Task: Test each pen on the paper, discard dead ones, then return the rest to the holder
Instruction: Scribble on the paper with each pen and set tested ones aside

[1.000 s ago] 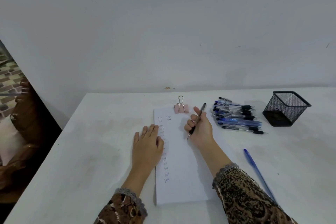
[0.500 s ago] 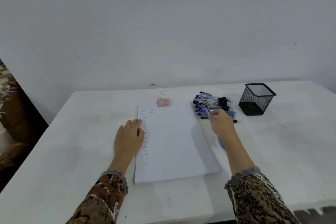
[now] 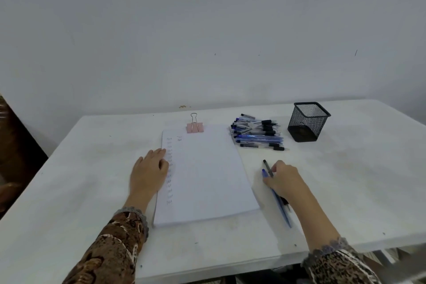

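Head view, items: your left hand (image 3: 148, 168) lies flat, fingers straight, on the left edge of the paper (image 3: 207, 173), clipped at its top by a pink clip (image 3: 195, 127). Your right hand (image 3: 282, 178), fingers curled, grips a dark pen (image 3: 267, 167) just right of the paper, over a blue pen (image 3: 281, 207) lying on the table (image 3: 357, 180). Pile of pens (image 3: 257, 134): between paper and upright mesh holder (image 3: 307, 122).
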Demonstrator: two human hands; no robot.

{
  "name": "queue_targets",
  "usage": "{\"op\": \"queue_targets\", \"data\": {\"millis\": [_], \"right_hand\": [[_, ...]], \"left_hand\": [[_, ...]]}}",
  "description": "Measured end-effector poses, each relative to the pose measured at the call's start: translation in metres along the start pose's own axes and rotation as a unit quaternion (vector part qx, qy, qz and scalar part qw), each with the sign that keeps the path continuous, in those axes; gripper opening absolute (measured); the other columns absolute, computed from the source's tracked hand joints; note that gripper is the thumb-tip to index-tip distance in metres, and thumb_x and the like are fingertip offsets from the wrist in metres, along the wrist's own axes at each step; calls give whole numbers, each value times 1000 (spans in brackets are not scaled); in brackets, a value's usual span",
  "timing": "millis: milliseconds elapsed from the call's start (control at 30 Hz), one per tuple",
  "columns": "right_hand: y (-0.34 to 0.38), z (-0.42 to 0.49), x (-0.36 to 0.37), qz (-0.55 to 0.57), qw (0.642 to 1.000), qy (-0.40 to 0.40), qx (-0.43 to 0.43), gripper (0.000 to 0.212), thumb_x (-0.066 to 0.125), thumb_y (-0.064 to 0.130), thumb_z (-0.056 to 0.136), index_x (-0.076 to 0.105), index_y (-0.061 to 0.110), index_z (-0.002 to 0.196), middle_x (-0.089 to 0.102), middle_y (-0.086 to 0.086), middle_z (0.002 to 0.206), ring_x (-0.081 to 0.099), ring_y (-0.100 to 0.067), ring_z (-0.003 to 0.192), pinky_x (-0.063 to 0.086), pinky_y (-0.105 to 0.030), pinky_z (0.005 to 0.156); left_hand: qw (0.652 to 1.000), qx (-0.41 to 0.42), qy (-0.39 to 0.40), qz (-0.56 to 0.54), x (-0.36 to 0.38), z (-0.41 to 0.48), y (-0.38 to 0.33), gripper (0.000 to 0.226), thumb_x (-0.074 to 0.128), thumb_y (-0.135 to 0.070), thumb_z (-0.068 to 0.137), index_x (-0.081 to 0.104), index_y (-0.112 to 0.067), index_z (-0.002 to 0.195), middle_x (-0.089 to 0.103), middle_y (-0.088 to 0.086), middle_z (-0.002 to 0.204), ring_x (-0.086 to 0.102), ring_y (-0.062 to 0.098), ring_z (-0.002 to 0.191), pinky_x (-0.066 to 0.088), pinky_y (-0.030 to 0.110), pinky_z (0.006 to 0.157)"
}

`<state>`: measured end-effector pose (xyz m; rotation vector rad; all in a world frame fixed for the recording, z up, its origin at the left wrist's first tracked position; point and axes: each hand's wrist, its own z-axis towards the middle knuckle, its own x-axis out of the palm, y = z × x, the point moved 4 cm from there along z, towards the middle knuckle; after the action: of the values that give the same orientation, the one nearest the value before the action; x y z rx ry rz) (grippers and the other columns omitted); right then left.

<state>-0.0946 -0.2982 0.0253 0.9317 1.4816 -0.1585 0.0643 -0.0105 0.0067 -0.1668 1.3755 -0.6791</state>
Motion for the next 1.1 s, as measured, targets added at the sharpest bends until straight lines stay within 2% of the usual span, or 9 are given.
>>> {"op": "queue_targets", "data": {"millis": [67, 267, 333, 433, 500, 567, 800, 900, 1100], "right_hand": [[0, 2, 0, 6, 1000, -15, -10, 35, 55, 34, 92, 49, 4, 110, 54, -16, 111, 46, -23, 84, 39, -29, 70], [-2, 11, -8, -12, 1000, -15, -11, 37, 54, 47, 89, 47, 11, 95, 53, -9, 99, 49, -23, 82, 38, -30, 67], [6, 24, -17, -6, 999, -42, -34, 33, 52, 41, 91, 54, 9, 98, 53, -8, 96, 51, -24, 86, 40, -30, 70], [23, 48, -23, -18, 988, -86, -131, 23, 48, 19, 94, 64, 4, 102, 59, -13, 105, 54, -30, 102, 44, -35, 84], [28, 60, -18, -54, 982, -81, -160, 26, 44, 12, 95, 65, 8, 109, 58, -12, 114, 52, -31, 110, 45, -38, 90], [28, 67, -15, -85, 981, -71, -157, 28, 44, 13, 96, 63, 12, 116, 57, -8, 119, 50, -29, 113, 43, -38, 91], [27, 81, -19, -79, 976, -86, -185, 13, 57, 12, 88, 66, 9, 96, 61, -9, 104, 56, -27, 98, 44, -35, 84], [27, 87, -21, -131, 972, -66, -186, 14, 59, 18, 88, 63, 12, 100, 59, -7, 110, 55, -26, 103, 41, -32, 84], [32, 86, -28, -237, 942, -86, -222, 18, 46, 28, 96, 56, 19, 109, 55, 1, 115, 48, -21, 113, 33, -35, 92]], "left_hand": [[1000, 0, -2, 0, 0, 0, 0, 42, 35, -18, 95, 46, -16, 136, 41, 0, 145, 33, 16, 136, 15, 34, 116], [1000, -3, 2, -2, 1, 0, 2, 42, 35, -19, 95, 46, -17, 136, 41, -1, 145, 32, 14, 136, 15, 34, 116], [1000, -3, 3, -2, 1, 0, 2, 42, 35, -19, 95, 46, -17, 136, 41, -1, 145, 34, 15, 135, 15, 34, 116], [1000, -5, 3, -3, 0, 0, 1, 42, 36, -19, 95, 46, -17, 136, 42, -1, 144, 36, 16, 134, 17, 34, 116], [1000, -6, 4, -5, -1, 0, 0, 42, 36, -19, 95, 46, -17, 136, 43, -1, 143, 38, 17, 132, 18, 35, 115], [1000, -12, 4, -6, -1, -1, -1, 42, 36, -19, 95, 46, -17, 136, 42, 0, 144, 37, 18, 132, 20, 35, 115], [1000, -18, -2, -10, -6, -3, -6, 41, 37, -17, 95, 47, -16, 134, 47, 2, 139, 44, 24, 123, 28, 38, 111], [1000, -19, -2, -10, -6, -2, -5, 41, 37, -17, 94, 48, -16, 134, 50, 2, 136, 46, 25, 118, 31, 39, 108], [1000, -21, -5, -16, -7, -2, -5, 41, 38, -17, 94, 49, -17, 133, 52, 2, 133, 47, 25, 115, 34, 40, 105]]}}
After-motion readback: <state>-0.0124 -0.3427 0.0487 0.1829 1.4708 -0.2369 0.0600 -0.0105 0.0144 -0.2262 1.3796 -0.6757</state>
